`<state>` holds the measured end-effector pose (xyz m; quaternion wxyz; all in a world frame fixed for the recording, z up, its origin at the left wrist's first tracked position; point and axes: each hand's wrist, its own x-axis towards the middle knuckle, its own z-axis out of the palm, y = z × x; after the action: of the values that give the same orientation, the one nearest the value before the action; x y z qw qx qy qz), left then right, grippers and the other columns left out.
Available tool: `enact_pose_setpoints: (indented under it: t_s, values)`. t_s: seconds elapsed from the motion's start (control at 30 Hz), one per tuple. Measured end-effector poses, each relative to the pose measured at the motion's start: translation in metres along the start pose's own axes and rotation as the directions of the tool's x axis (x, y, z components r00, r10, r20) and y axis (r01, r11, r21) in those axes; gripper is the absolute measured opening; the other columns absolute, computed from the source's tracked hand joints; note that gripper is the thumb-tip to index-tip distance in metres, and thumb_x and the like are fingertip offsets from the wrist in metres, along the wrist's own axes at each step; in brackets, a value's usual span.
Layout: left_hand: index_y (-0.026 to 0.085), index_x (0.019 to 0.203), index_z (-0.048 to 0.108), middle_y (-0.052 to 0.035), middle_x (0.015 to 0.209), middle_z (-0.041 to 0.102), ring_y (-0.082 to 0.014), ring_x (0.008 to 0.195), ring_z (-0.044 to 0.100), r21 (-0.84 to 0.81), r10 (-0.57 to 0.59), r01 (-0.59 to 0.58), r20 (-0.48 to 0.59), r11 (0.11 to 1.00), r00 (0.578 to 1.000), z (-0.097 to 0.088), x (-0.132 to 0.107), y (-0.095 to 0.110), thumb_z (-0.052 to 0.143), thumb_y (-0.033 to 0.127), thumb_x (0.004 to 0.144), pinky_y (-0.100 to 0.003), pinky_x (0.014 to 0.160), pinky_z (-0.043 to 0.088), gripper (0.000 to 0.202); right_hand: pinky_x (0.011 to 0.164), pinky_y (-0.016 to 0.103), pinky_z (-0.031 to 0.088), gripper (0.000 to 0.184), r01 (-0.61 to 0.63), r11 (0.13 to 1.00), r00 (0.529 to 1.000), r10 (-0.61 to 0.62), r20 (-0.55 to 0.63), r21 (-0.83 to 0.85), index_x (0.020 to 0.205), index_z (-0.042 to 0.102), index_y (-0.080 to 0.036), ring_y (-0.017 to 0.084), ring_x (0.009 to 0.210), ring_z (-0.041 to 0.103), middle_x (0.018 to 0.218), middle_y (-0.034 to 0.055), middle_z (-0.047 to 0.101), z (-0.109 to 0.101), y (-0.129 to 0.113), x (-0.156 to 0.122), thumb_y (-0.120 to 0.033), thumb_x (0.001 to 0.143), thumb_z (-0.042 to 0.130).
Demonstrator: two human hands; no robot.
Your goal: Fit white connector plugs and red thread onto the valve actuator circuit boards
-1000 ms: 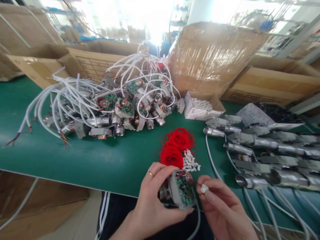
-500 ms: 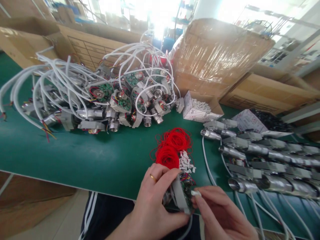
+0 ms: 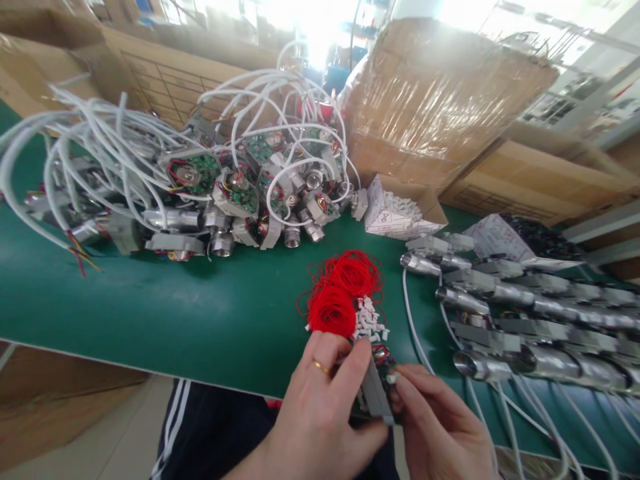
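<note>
My left hand (image 3: 320, 407), with a ring on one finger, grips a grey housing (image 3: 375, 390) that has a circuit board and coloured wires on its right side. At that board, my right hand (image 3: 440, 413) pinches a small white plastic piece (image 3: 391, 378) between thumb and forefinger. Whether the piece touches the board is hard to see. Just beyond my hands lie a pile of small white plastic pieces (image 3: 369, 321) and coils of thin red wire (image 3: 334, 311).
Motorised valves with open circuit boards (image 3: 240, 193) and white cables crowd the back left. Rows of closed metal valve units (image 3: 550, 300) lie on the right. Behind stand a box of white pieces (image 3: 400, 230), a box of black parts (image 3: 500, 243) and a wrapped carton (image 3: 425, 100).
The housing has turned in my left hand and shifted slightly right. My right hand has brought the white piece closer in against the board. The view has tilted a little.
</note>
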<state>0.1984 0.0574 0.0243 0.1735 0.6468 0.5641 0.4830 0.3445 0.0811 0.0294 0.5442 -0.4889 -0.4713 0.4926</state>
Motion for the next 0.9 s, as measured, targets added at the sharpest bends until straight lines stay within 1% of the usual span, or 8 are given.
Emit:
enact_pose_setpoints:
  t_s: [0.1,0.2,0.3,0.43,0.6,0.7,0.77,0.9]
  values:
    - [0.017,0.125,0.056,-0.0068,0.100,0.057,-0.0229,0.086,0.060,0.018,0.012,-0.013,0.006,1.000,1.000,0.002,0.000,0.000,0.066,0.002,0.068,-0.035,0.072,0.057,0.060,0.054,0.018,0.060,0.009,-0.056,0.998,0.997,0.056,0.050,0.001,0.080,0.085,-0.025,0.016,0.060,0.070,0.076,0.0069,0.076,-0.008,0.005,0.000,-0.033,0.080,0.089]
    - [0.015,0.126,0.056,-0.0072,0.100,0.056,-0.0236,0.086,0.058,0.032,0.012,-0.013,0.032,0.999,0.999,0.003,0.000,-0.002,0.067,0.003,0.069,-0.036,0.072,0.057,0.059,0.058,0.018,0.061,0.003,-0.021,1.000,0.997,0.021,0.070,-0.012,0.085,0.085,-0.025,0.016,0.066,0.073,0.081,0.0059,0.077,-0.013,0.011,-0.003,-0.027,0.083,0.086]
    - [0.015,0.128,0.055,-0.0076,0.100,0.056,-0.0239,0.086,0.058,0.037,0.017,-0.018,0.017,0.999,1.000,0.003,0.000,-0.003,0.065,0.002,0.070,-0.037,0.072,0.057,0.060,0.059,0.020,0.062,0.005,0.087,0.992,0.996,-0.085,0.021,-0.086,0.088,0.084,-0.024,0.018,0.071,0.074,0.085,0.0068,0.077,-0.011,0.014,-0.006,-0.021,0.083,0.085]
    - [0.014,0.128,0.054,-0.0082,0.099,0.056,-0.0241,0.084,0.059,0.048,0.037,-0.038,0.018,0.998,0.999,0.003,0.001,-0.002,0.063,0.003,0.069,-0.037,0.071,0.057,0.061,0.057,0.025,0.061,0.003,0.245,0.948,0.965,-0.258,-0.042,-0.204,0.085,0.084,-0.021,0.020,0.070,0.073,0.082,0.0073,0.077,-0.004,0.012,-0.008,-0.020,0.082,0.084]
    - [0.014,0.127,0.055,-0.0088,0.098,0.057,-0.0246,0.084,0.059,0.054,0.039,-0.039,0.017,0.998,0.999,0.003,0.000,-0.001,0.061,0.003,0.071,-0.038,0.072,0.059,0.058,0.064,0.021,0.058,0.015,0.386,0.856,0.912,-0.410,0.004,-0.345,0.091,0.082,-0.025,0.015,0.074,0.071,0.084,0.0006,0.076,0.004,0.005,-0.012,-0.012,0.083,0.080]
    - [0.014,0.127,0.057,-0.0122,0.110,0.058,-0.0239,0.093,0.062,0.033,0.034,-0.034,-0.009,0.999,0.999,0.004,0.000,-0.001,0.059,0.004,0.073,-0.034,0.078,0.062,0.055,0.072,0.016,0.055,0.021,0.399,0.817,0.903,-0.429,0.024,-0.416,0.096,0.080,-0.028,0.010,0.076,0.069,0.088,-0.0031,0.074,0.005,0.000,-0.014,-0.009,0.086,0.076]
    - [0.011,0.126,0.058,-0.0140,0.117,0.060,-0.0243,0.100,0.063,0.038,0.078,-0.077,-0.033,0.996,0.996,0.005,0.001,-0.001,0.057,0.004,0.074,-0.034,0.087,0.062,0.052,0.072,0.017,0.055,0.019,0.405,0.790,0.902,-0.429,0.058,-0.461,0.094,0.079,-0.027,0.010,0.077,0.069,0.088,-0.0025,0.073,0.003,-0.002,-0.014,-0.010,0.089,0.074]
    - [0.006,0.124,0.058,-0.0128,0.111,0.071,-0.0246,0.102,0.067,0.092,0.184,-0.177,-0.072,0.980,0.980,0.008,0.003,-0.003,0.053,0.003,0.079,-0.035,0.098,0.060,0.045,0.071,0.016,0.057,0.017,0.462,0.744,0.883,-0.435,0.176,-0.482,0.092,0.077,-0.024,0.012,0.077,0.070,0.087,-0.0005,0.073,-0.008,-0.005,-0.007,-0.008,0.089,0.072]
